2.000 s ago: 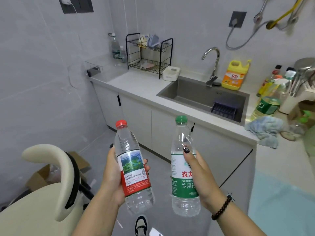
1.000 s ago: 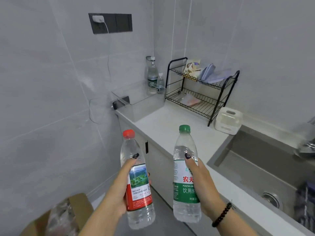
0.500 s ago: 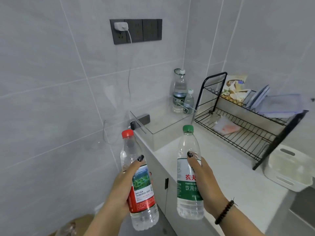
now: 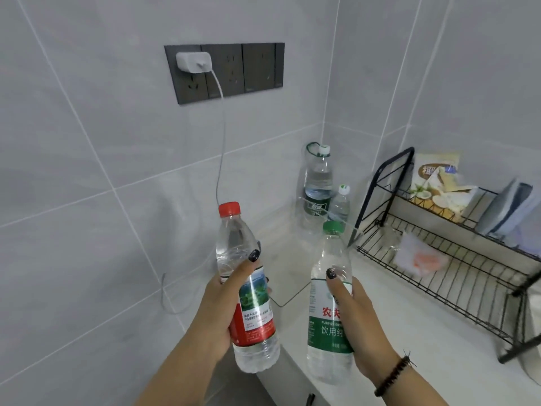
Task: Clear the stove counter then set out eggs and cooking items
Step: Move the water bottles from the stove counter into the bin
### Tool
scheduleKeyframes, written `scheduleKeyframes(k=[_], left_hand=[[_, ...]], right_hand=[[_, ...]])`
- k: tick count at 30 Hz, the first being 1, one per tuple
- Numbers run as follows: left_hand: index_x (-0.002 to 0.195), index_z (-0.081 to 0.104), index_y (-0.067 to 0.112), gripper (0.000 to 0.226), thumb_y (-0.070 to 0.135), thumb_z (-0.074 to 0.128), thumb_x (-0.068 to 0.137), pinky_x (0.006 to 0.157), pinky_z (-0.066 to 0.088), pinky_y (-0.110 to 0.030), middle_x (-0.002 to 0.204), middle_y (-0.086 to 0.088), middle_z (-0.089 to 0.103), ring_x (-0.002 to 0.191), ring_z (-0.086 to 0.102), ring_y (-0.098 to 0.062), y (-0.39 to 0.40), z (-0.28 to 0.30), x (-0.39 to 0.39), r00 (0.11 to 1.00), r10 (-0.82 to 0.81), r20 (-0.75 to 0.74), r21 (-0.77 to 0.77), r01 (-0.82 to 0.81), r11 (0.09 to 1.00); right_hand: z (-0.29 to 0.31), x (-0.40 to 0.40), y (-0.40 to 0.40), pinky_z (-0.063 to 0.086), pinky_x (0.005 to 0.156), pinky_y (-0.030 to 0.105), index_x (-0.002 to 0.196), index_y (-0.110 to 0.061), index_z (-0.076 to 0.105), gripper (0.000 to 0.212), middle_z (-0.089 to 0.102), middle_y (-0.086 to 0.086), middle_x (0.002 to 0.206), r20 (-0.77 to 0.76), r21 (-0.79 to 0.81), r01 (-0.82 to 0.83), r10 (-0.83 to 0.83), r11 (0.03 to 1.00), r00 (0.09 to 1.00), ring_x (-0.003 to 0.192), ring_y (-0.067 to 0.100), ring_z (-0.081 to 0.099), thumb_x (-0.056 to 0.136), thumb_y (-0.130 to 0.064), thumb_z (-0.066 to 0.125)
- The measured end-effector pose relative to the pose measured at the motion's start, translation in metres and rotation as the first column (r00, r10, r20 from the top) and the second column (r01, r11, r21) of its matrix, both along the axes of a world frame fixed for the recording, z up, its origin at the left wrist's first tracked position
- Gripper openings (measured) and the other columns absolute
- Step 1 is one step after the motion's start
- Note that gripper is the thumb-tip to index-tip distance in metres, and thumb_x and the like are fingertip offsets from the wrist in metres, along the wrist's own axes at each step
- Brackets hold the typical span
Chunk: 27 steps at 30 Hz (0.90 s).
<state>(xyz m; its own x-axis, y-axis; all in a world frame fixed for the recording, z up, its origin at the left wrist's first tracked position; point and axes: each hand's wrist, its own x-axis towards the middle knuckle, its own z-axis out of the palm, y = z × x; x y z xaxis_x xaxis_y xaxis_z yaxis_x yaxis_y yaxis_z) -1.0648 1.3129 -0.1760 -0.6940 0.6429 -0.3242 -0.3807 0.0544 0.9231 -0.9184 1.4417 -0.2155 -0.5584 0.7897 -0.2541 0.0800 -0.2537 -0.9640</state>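
Two clear plastic water bottles were held up side by side in front of the white counter (image 4: 415, 341), just apart from each other. One was the red-capped clear plastic bottle with a red and green label (image 4: 246, 288), tilted slightly and gripped by the left hand (image 4: 218, 312), whose fingers curled round its middle with the dark-nailed thumb pressed on its front. The other was the green-capped clear plastic bottle with a green and white label (image 4: 329, 303), upright in the right hand (image 4: 361, 326), fingers wrapped round its label; a dark beaded bracelet (image 4: 392, 373) sat on that wrist. Beyond the two bottles, in the counter's far corner against the grey tiled wall, stood a tall clear bottle with a white cap and green strap (image 4: 317, 186) and a small clear bottle (image 4: 339, 205) just beside it — both behind a clear plastic box (image 4: 292, 276). To the right of the corner stood a black wire two-tier rack (image 4: 456, 259) holding a printed packet (image 4: 436, 186) on its upper tier. Above the counter, on the left wall, a dark grey socket panel (image 4: 225, 73) carried a white charger (image 4: 193, 62), its cable hanging down.
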Motion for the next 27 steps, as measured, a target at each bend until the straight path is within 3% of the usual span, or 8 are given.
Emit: scheduleKeyframes(k=[5,9,15,22,27], left_hand=[[0.106,0.065,0.022,0.069,0.057,0.082,0.049,0.089,0.055,-0.051,0.093,-0.005,0.076,0.087,0.073,-0.028,0.059,-0.004,-0.031,0.994,0.047,-0.104,-0.024,-0.050,0.998],[0.104,0.063,0.031,0.073,0.064,0.086,0.043,0.090,0.054,-0.048,0.098,0.002,0.074,0.093,0.071,-0.023,0.103,-0.012,-0.048,0.979,0.095,-0.178,-0.032,-0.103,0.994],[0.098,0.054,0.033,0.040,0.030,0.083,0.071,0.084,0.051,-0.039,0.101,0.002,0.066,0.094,0.065,-0.019,0.168,-0.040,-0.083,0.975,0.135,-0.177,-0.002,-0.137,0.991],[0.106,0.057,0.028,0.047,0.026,0.085,0.069,0.068,0.048,-0.026,0.106,0.003,0.065,0.094,0.063,-0.018,0.253,-0.084,-0.125,0.952,-0.022,-0.305,-0.123,-0.017,0.992],[0.088,0.064,0.027,0.045,0.043,0.085,0.051,0.079,0.058,-0.040,0.088,0.004,0.071,0.082,0.068,-0.019,0.307,-0.113,-0.144,0.900,-0.179,-0.397,-0.284,0.065,0.957]], right_hand=[[0.013,-0.027,0.054,0.058,0.062,0.036,0.110,-0.021,0.056,0.026,0.072,0.014,0.092,-0.057,-0.003,0.011,-0.011,1.000,0.998,0.075,0.028,0.072,0.091,-0.038,0.059],[0.022,-0.042,0.095,0.059,0.072,0.042,0.111,-0.021,0.059,0.027,0.074,0.009,0.091,-0.090,0.022,0.030,-0.028,0.999,0.996,0.080,0.026,0.073,0.089,-0.036,0.063],[0.019,-0.063,0.141,0.057,0.083,0.051,0.111,-0.021,0.060,0.031,0.074,0.009,0.095,-0.103,0.005,0.092,-0.091,0.996,0.991,0.086,0.028,0.072,0.086,-0.038,0.065],[0.002,-0.081,0.154,0.058,0.078,0.048,0.114,-0.022,0.059,0.024,0.074,0.012,0.092,-0.128,-0.121,0.258,-0.272,0.959,0.954,0.083,0.032,0.072,0.091,-0.030,0.061],[-0.010,-0.098,0.161,0.058,0.070,0.039,0.119,-0.026,0.056,0.029,0.075,0.006,0.094,-0.072,-0.085,0.322,-0.328,0.943,0.942,0.082,0.025,0.074,0.090,-0.029,0.062]])
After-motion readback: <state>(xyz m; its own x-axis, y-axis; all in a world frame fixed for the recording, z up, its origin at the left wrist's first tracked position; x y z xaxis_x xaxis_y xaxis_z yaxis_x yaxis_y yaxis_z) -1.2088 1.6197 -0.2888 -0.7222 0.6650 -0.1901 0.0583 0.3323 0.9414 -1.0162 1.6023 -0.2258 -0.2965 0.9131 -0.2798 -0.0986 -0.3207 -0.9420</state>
